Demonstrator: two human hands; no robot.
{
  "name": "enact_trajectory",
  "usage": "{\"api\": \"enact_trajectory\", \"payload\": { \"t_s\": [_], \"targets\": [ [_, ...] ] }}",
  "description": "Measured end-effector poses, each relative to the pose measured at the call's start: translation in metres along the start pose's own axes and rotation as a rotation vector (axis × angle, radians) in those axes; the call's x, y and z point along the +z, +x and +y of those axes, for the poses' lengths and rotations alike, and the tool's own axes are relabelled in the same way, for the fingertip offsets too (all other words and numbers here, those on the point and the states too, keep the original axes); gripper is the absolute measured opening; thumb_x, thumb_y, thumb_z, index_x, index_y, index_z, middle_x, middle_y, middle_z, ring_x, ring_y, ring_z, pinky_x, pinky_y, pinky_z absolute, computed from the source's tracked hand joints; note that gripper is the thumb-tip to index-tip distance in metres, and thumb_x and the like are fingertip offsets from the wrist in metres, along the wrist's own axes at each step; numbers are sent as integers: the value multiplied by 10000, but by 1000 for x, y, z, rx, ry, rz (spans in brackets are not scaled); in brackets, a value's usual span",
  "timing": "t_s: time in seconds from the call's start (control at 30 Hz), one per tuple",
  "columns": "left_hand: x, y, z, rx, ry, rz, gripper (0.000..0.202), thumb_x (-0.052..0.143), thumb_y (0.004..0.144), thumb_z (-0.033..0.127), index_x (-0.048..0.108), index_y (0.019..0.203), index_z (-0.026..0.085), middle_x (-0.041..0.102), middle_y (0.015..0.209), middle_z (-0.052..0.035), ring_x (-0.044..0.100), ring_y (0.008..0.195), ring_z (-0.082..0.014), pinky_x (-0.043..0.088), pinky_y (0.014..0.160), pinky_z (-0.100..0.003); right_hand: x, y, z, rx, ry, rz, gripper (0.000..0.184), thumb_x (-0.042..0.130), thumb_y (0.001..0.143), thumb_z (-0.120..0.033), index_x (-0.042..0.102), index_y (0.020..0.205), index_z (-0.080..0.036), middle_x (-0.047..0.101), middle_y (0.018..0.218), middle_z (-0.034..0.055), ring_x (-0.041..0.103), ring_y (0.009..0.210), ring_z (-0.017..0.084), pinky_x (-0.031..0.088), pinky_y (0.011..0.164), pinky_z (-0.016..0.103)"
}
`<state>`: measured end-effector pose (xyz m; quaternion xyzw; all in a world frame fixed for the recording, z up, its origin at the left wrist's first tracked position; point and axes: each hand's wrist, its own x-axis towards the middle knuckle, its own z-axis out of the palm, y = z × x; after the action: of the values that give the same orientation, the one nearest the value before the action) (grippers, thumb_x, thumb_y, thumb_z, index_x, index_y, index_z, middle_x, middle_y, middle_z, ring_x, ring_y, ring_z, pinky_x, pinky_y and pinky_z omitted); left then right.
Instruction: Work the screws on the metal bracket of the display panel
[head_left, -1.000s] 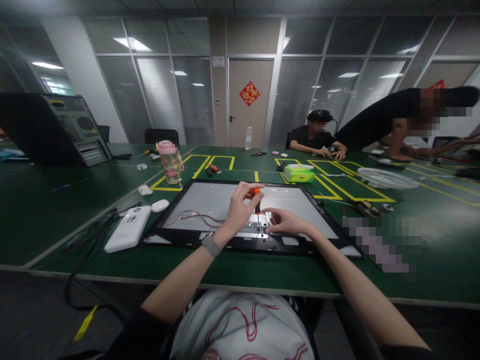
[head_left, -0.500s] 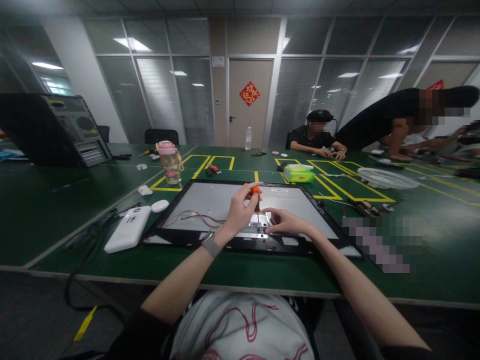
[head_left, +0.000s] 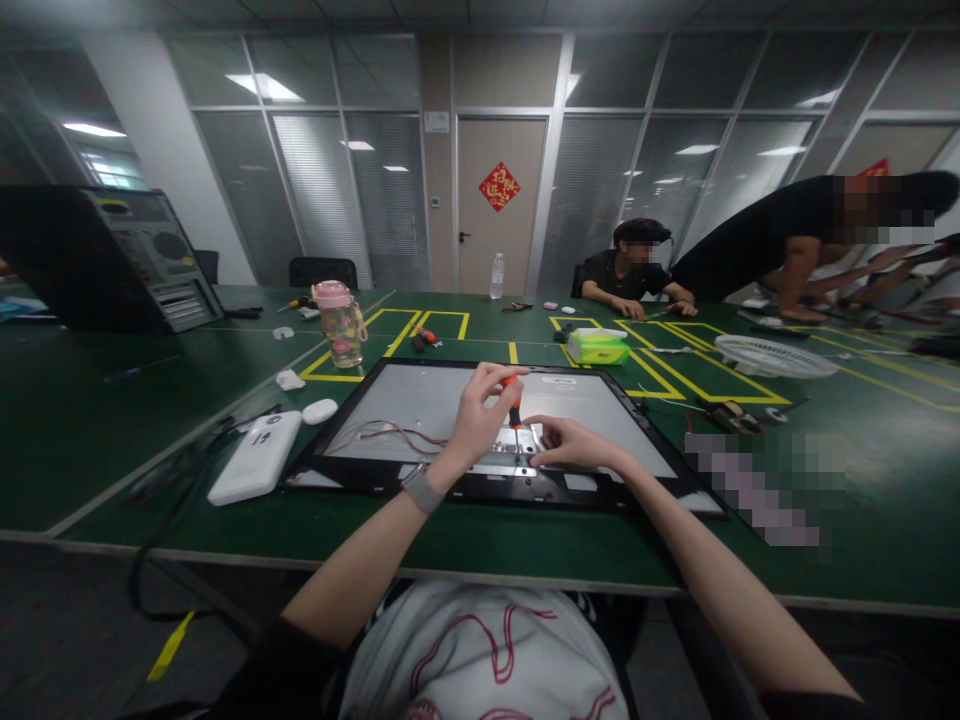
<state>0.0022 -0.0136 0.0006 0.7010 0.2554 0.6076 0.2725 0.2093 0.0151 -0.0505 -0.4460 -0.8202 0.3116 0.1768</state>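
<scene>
A display panel [head_left: 600, 410] with a black frame and a grey back lies flat on the table in front of me. My left hand [head_left: 484, 410] is closed around the orange and black handle of a screwdriver [head_left: 515, 405]. The screwdriver stands upright, its shaft pointing down at a metal bracket [head_left: 495, 468] near the panel's front edge. My right hand [head_left: 574, 443] rests at the bracket's right side, thumb and index finger apart beside the screwdriver shaft. Thin wires [head_left: 390, 430] run over the panel's left half.
Left of the panel lie a white power bank [head_left: 259, 460], a small white case [head_left: 319, 411] and black cables [head_left: 180, 470]. Beyond it stand a pink-lidded bottle [head_left: 341, 330] and a green tissue pack [head_left: 598, 347]. A white fan grille [head_left: 776, 357] lies to the right. Two people work across the table.
The screwdriver handle has turned slightly in my left hand, whose fingers have shifted a little. My right hand and the panel have stayed in place.
</scene>
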Motion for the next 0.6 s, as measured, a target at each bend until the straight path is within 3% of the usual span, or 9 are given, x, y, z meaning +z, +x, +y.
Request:
{"api": "enact_trajectory", "payload": {
  "t_s": [0.1,0.3,0.47,0.6],
  "targets": [
    [0,1,0,-4,53,30,214,596,852,318,695,1004,204,552,933,-48,557,825,-127,473,736,-237,0,1,1,-7,0,0,723,740,669,-485,512,1271,-155,427,625,-69,429,587,113,314,541,237],
    [-2,2,3,-37,-69,-35,315,403,943,263,644,1120,163,623,883,-50,588,832,-139,469,773,-264,1,1,2,2,1,-3,731,747,657,-491,519,1269,-165,453,643,-63,449,605,116,330,555,235],
    [-1,0,3,12,78,30,225,568,872,304,695,1028,203,554,907,-38,552,836,-128,460,750,-229,1,1,1,-6,11,2,729,749,661,-481,514,1271,-159,436,624,-68,435,594,113,323,546,232],
    [-1,1,2,-13,22,-16,293,448,934,267,634,1144,182,608,898,-46,575,848,-134,453,818,-260,0,0,0,-3,4,7,722,752,655,-480,521,1262,-163,453,648,-61,454,608,117,336,562,234]
  ]
}}
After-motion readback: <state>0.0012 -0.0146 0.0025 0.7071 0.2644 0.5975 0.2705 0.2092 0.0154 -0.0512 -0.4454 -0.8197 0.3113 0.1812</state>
